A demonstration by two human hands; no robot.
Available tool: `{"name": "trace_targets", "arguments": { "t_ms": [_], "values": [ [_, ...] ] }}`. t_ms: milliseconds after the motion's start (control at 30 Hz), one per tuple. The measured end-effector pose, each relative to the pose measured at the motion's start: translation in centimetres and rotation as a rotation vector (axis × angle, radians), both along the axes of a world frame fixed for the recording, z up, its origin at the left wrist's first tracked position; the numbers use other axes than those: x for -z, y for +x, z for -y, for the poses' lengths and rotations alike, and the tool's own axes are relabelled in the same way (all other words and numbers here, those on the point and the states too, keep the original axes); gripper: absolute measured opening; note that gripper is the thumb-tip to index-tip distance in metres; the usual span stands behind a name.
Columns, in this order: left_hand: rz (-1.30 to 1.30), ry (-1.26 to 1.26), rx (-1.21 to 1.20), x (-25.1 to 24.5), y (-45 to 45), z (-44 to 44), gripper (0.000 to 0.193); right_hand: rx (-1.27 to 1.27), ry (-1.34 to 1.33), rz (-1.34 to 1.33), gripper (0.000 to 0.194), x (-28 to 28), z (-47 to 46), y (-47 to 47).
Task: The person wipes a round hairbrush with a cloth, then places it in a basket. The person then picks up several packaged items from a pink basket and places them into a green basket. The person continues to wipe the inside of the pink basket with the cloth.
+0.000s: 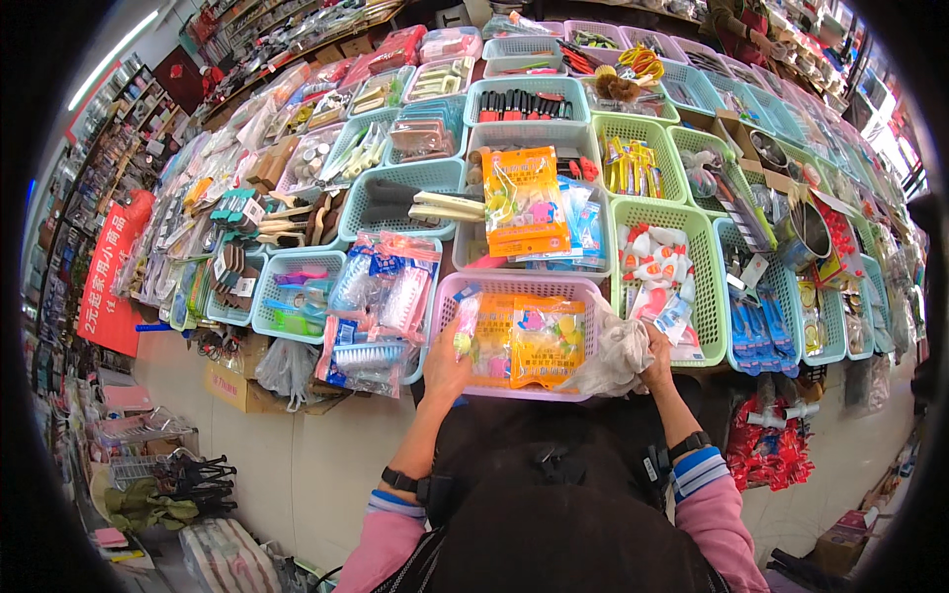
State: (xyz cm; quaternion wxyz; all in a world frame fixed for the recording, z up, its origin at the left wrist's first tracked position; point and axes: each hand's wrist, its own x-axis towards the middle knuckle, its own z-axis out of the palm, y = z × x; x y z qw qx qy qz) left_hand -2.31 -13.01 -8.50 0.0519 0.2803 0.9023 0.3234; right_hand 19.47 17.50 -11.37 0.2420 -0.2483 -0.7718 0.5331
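A pink plastic basket (pixel 519 280) stands before me at the display's front edge, with orange printed packets (pixel 549 341) lying in it. My left hand (pixel 448 363) is at the basket's left side, holding a small pink packaged item (pixel 465 326) against the rim. A crumpled whitish cloth (pixel 619 352) hangs over the basket's right rim, and my right hand (pixel 655 359) grips it. Just beyond the basket, another orange packet (pixel 525 200) rests on blue packets in a translucent basket. Small white bottles with red tips (pixel 656 256) fill the green basket (pixel 708 296) beside my right hand.
Packaged scrubbing brushes (pixel 378 296) sit left of the pink basket. Blue-handled goods fill a blue basket (pixel 723 244) on the right. A metal canister (pixel 804 241) stands farther right among the baskets. A red sign (pixel 111 278) hangs at left. Another person (pixel 741 33) is across the display.
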Motion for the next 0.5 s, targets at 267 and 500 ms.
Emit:
{"name": "trace_targets", "arguments": {
  "t_ms": [267, 500],
  "values": [
    [-0.283, 0.199, -0.002, -3.9, -4.9, -1.5, 0.059, 0.001, -0.029, -0.027, 0.030, -1.2, 0.5, 0.0],
    [-0.239, 0.295, -0.205, -1.3, -12.2, -7.5, 0.052, 0.008, -0.016, -0.035, 0.030, -0.9, 0.4, -0.2]
  ]
}}
